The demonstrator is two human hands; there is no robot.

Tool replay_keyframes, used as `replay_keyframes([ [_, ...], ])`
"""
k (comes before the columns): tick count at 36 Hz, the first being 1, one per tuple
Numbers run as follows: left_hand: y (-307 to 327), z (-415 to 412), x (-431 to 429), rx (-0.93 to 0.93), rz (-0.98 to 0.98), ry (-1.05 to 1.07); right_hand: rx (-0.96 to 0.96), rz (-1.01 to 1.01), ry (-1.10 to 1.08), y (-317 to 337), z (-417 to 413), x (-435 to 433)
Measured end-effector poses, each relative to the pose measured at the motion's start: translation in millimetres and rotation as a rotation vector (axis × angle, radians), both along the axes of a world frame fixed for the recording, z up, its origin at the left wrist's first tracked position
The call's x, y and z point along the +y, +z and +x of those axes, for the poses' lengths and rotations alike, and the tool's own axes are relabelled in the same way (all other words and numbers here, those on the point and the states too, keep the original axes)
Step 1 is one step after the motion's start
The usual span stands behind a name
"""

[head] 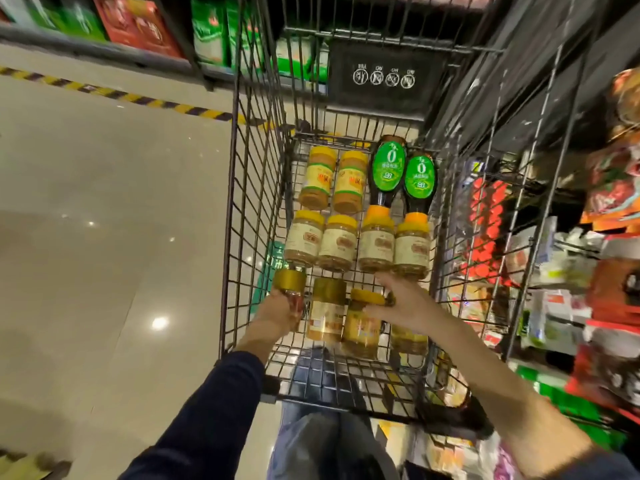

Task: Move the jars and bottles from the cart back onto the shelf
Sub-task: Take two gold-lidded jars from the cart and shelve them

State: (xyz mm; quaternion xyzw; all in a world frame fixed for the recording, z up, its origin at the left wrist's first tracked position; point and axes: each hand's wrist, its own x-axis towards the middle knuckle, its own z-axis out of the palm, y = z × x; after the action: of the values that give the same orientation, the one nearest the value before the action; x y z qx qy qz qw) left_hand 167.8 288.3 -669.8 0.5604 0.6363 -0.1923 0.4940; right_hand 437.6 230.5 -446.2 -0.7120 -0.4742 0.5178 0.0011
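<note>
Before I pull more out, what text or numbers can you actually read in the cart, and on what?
"0" and "28": green label of the left dark bottle.
"0" and "28": green label of the right dark bottle.
Cart warning placard: four crossed-out icons, captions unreadable.
Yellow-lidded jar labels: blurred, unreadable.

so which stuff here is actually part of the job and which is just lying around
Part of the job:
- cart
- yellow-lidded jars
- two dark bottles with green labels
- gold-lidded jar in the left hand
- right hand reaching over the near jars
- shelf on the right

Just lying about:
- green and red boxes at top left
- striped floor tape
</note>
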Motion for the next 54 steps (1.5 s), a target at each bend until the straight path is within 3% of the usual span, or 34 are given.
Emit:
replay_keyframes([
  [3, 117.2, 34.6, 2.8, 0.094, -0.028, 0.073, 0.022, -0.009, -0.013, -7.9, 1.6, -4.6],
  [6, 134.1, 40.0, 0.7, 0.129, 0.029, 0.022, 0.038, 0.019, -0.046, -12.2, 2.4, -9.5],
  [17, 95.0, 33.0, -0.4, 0.051, -0.017, 0.22, -0.005, 0.049, -0.057, -16.8, 5.2, -20.8],
  [23, 10.0, -3.1, 0.6, -0.128, -0.133, 0.337, 0.019, -0.033, -0.051, -17.1, -0.6, -23.4],
  [28, 165.7, 40.0, 16.1, -0.291, -0.183, 0.385, 0.049, -0.115, -0.122, -25.4, -15.7, -27.3],
  [37, 276.5, 23.8, 16.5, -0.502, -0.092, 0.289, 0.029, -0.225, -0.235, -39.2, -52.8, -20.6],
  [41, 310.4, 16.0, 20.4, -0.54, -0.029, 0.274, 0.071, -0.208, -0.315, -47.4, -69.2, -12.7],
  [47, 341.2, 8.9, 34.4, -0.613, 0.07, 0.326, 0.02, -0.225, -0.24, -71.1, -89.8, -0.2],
  [54, 345.7, -4.0, 48.0, -0.628, 0.135, 0.364, 0.007, -0.137, -0.267, -97.7, -102.5, -1.3],
])
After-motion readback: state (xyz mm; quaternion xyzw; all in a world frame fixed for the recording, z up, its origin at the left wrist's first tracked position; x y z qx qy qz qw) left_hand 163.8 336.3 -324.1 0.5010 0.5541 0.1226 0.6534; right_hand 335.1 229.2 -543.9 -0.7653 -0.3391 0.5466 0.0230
